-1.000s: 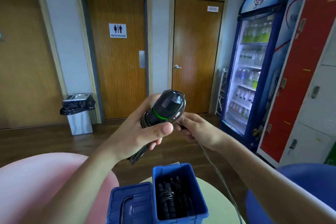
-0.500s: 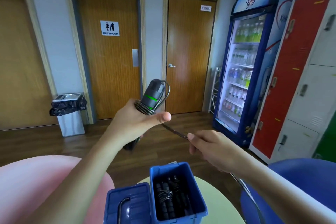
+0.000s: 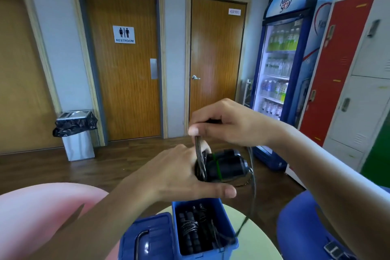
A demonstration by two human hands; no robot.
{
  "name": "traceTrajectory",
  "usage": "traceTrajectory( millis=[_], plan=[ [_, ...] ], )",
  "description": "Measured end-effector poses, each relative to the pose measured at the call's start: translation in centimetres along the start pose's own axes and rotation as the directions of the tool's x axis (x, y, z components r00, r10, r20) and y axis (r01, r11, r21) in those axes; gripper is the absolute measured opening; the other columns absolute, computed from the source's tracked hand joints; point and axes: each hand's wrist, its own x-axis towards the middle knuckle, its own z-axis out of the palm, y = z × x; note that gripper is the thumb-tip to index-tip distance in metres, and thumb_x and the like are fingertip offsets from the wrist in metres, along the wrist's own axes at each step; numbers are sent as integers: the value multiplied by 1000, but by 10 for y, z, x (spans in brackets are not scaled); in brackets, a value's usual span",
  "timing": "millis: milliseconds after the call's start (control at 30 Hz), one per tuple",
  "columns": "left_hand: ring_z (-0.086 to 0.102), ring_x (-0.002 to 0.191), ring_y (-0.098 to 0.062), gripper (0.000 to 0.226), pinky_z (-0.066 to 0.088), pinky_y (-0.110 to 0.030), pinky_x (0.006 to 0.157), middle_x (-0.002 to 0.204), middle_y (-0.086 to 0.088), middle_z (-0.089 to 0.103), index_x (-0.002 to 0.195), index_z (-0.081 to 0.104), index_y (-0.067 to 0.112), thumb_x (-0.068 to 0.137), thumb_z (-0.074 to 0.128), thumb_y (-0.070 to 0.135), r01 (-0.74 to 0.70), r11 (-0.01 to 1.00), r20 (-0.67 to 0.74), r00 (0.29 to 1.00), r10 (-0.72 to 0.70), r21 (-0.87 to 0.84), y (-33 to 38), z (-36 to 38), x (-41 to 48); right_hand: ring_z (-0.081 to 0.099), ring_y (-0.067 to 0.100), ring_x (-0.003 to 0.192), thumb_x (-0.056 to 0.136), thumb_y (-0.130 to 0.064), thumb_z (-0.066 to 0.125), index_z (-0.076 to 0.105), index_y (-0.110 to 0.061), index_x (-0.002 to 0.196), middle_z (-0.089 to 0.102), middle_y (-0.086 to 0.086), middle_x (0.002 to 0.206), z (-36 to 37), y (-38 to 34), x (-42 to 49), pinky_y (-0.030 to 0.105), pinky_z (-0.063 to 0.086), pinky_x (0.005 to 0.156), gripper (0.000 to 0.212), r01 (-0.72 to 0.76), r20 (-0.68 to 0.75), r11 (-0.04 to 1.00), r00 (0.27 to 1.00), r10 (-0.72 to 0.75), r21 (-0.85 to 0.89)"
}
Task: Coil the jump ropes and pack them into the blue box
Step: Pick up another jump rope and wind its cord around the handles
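Observation:
My left hand (image 3: 179, 172) grips two black jump rope handles (image 3: 224, 163) with green rings, held side by side above the blue box (image 3: 229, 246). Thin dark cord (image 3: 200, 160) is looped round the handles near my fingers. My right hand (image 3: 229, 125) hovers just above and pinches the cord, drawing it over the handles. The rest of the cord (image 3: 253, 192) hangs down on the right toward the box. Inside the open box lie several coiled black jump ropes (image 3: 193, 228).
The box stands on a pale green round table (image 3: 256, 240), with its blue lid (image 3: 147, 238) lying beside it on the left. A pink seat (image 3: 42, 213) is at the left, a blue seat (image 3: 299, 224) at the right. Doors, a bin, a drinks fridge and lockers line the walls.
My left hand lowered and turned the handles sideways, pointing right. My right hand rose from below to above the handles, carrying the cord over them in another wrap.

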Motion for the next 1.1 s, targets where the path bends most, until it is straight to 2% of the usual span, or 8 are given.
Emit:
traceTrajectory(
  millis=[67,200,367,467,600,767,933,1100],
  plan=[
    [59,67,-5,54,48,-33,62,73,11,60,93,49,36,64,54,81,-83,987,-14,997,82,-137,1,-3,-5,51,20,57,91,-23,62,52,-7,87,57,8,66,4,17,0,34,44,56,20,-66,6,979,998,66,194],
    [63,79,-2,52,46,-27,69,85,18,66,114,54,39,71,59,67,-137,916,-63,990,123,-376,-3,-5,-12,47,6,56,84,-40,54,48,-13,83,53,-9,63,24,35,-11,16,40,53,28,-170,-25,897,980,197,409],
    [58,64,-4,65,45,-25,61,75,12,62,109,51,28,61,70,66,-119,792,-128,990,52,-599,-4,5,-19,46,-2,56,96,-29,39,48,-18,71,52,-18,59,56,42,-23,14,38,59,29,-250,-148,859,926,346,446],
    [55,62,-18,82,45,-36,53,72,2,60,116,47,26,54,73,74,-154,680,-166,985,48,-717,-5,0,-19,45,5,52,101,-9,39,54,-1,74,52,-7,57,65,43,-35,15,36,51,31,-339,-186,788,853,488,513],
    [52,50,-16,83,44,-30,49,62,-3,56,110,58,19,53,68,79,-228,576,-198,973,114,-785,-3,-5,-16,33,0,35,102,-32,32,43,-7,66,38,-12,39,69,20,-41,9,27,40,45,-391,-197,692,769,608,606],
    [47,44,-20,110,46,-28,48,57,-10,54,105,53,10,29,67,88,-171,462,-246,963,-107,-871,-9,-18,-12,35,2,37,101,-40,34,49,-15,62,38,-12,41,67,0,-55,11,26,40,49,-458,-269,740,728,630,493],
    [49,43,-17,90,48,-30,48,55,-4,56,92,55,28,27,66,89,-62,721,-342,906,-250,-690,-17,-44,-7,45,9,43,99,-39,40,62,-18,71,52,-4,51,55,-18,-59,16,32,42,41,-535,-303,767,710,635,355],
    [48,82,-8,118,32,-14,53,105,4,52,127,36,12,33,65,76,311,915,-287,880,-379,-256,-11,-42,-2,44,14,51,98,-36,43,63,-18,80,44,-5,50,42,-46,-55,26,36,51,32,-456,-370,877,849,378,-150]
  ],
)
